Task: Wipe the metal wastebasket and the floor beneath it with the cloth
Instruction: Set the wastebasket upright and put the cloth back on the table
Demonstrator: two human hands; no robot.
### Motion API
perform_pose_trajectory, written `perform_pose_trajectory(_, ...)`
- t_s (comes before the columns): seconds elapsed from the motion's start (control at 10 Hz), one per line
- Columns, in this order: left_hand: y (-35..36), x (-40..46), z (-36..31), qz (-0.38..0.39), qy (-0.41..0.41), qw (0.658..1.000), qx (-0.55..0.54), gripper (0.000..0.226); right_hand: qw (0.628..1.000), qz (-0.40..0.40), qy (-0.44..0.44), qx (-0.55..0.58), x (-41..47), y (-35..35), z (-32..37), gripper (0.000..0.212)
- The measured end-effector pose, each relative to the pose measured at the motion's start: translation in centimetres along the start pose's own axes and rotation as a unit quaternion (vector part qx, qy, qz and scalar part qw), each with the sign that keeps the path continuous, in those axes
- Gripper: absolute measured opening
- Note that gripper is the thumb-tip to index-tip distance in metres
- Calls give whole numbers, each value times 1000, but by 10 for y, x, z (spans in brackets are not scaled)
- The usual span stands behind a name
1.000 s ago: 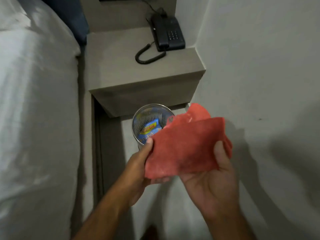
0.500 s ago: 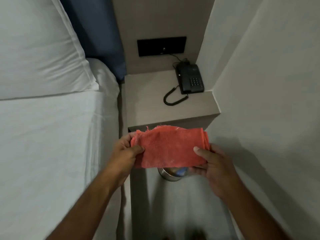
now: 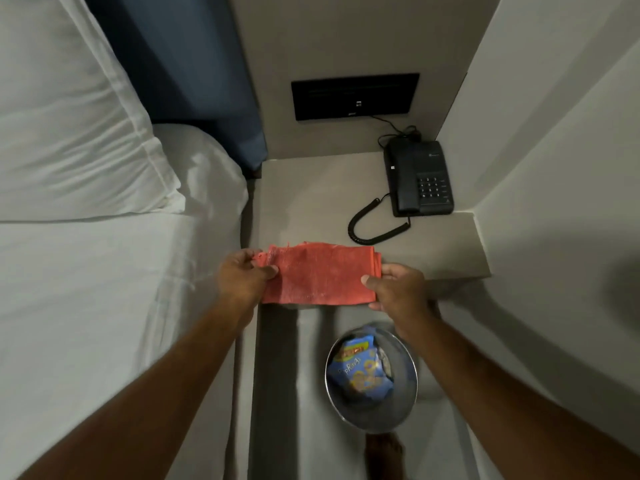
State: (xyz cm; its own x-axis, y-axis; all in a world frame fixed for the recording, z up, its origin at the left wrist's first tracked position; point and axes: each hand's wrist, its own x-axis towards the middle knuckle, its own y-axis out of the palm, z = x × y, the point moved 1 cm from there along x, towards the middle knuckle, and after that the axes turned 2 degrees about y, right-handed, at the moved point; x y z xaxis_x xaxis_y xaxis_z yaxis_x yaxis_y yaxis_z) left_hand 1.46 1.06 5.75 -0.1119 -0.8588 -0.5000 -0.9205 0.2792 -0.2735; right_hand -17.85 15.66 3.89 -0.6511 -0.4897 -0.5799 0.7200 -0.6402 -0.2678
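Here you hold the red cloth [image 3: 317,277] stretched flat between both hands, in front of the near edge of the bedside table [image 3: 311,202]. Your left hand [image 3: 242,275] pinches the cloth's left end, thumb on top and fingers curled under the frayed corner. Your right hand [image 3: 398,289] grips the right end, where the cloth is folded over on itself, thumb pressed on the upper face. Both hands are closed on the fabric, and the cloth hangs clear of the floor.

The metal wastebasket [image 3: 372,415] stands on the pale floor [image 3: 287,375] below and slightly right of the cloth, under your right forearm, not touched by either hand or by the cloth. Its rim is blurred. Inside lies a blue snack wrapper [image 3: 358,367] with yellow print, leaning against the inner wall. A bare foot [image 3: 384,452] shows just beyond the basket at the bottom edge of the view.

On the table a black telephone [image 3: 419,178] sits at the far right corner, its coiled cord [image 3: 374,226] looping toward the front. A dark panel [image 3: 355,95] is set into the wall behind it. To your left is the bed [image 3: 86,306] with white sheets and a white pillow [image 3: 62,133], close beside the table.
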Motion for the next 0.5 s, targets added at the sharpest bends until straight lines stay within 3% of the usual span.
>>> perform_pose_trajectory(0.2,35,81,27,-9,9,1000,25,56,995,-27,10,-97,84,41,-10,12)
perform_pose_trajectory(0.3,46,103,48,-7,13,995,97,52,982,-83,31,-168,102,60,-19,21)
perform_pose_trajectory(0.4,48,109,51,-25,56,968,244,30,981,-95,38,-166,105,70,-21,18)
perform_pose_trajectory(0.5,41,98,28,-4,114,936,333,38,975,-111,7,-194,89,69,-4,26)
